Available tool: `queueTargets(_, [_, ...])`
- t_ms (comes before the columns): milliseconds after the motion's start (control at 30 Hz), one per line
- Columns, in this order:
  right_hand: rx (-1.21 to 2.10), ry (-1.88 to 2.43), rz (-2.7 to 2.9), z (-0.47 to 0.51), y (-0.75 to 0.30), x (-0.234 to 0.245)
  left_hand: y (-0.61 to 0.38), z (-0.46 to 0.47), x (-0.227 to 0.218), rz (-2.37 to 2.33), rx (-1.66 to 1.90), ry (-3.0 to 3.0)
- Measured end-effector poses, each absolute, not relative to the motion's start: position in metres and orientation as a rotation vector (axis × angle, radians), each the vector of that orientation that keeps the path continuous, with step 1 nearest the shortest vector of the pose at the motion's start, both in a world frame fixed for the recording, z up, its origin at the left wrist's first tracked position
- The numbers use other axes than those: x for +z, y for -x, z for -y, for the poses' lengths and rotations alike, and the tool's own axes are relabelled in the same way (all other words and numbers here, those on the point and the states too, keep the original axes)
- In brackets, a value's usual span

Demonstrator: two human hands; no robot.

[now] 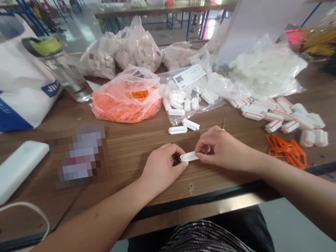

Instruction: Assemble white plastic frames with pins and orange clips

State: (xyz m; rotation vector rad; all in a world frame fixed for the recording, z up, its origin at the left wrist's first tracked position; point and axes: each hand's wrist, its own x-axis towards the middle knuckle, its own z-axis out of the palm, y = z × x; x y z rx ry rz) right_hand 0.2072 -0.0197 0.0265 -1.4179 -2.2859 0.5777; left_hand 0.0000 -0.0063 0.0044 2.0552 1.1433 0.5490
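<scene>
Between my two hands, near the table's front edge, is a small white plastic housing [187, 156] with rows of small marks on its upper face. My left hand [162, 166] pinches its left end between thumb and fingers. At the right end, my right hand [219, 150] has its thumb and fingertips closed on the same piece. A thin tool tip sticks up behind the right hand; what it belongs to is hidden. Just beyond lie two similar white housings [177, 130]. Orange plastic frames [286, 151] are heaped to the right of my right hand.
White pieces with orange edges [288, 114] lie at the right. Behind stand a bag of orange parts [126, 96], a clear bag of white housings [191, 92] and more filled bags. A water bottle [65, 72], a shopping bag [2, 80] and a white corded device [8, 174] occupy the left.
</scene>
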Motion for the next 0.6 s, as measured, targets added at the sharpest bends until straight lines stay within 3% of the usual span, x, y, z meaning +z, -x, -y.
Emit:
queueTargets(267, [0.388,1.303,2.416,0.019,-0.205,0.029,0.000,0.007,0.005,-1.161,0.539,-2.049])
queueTargets(500, [-0.382,1.071,2.658,0.042,-0.195,0.026,-0.002,0.007,0.002,-1.162,0.562,-2.050])
queueTargets(600, [-0.277,1.139,2.584,0.048,-0.197,0.024,-0.001,0.007,0.002,-1.159,0.571,-2.043])
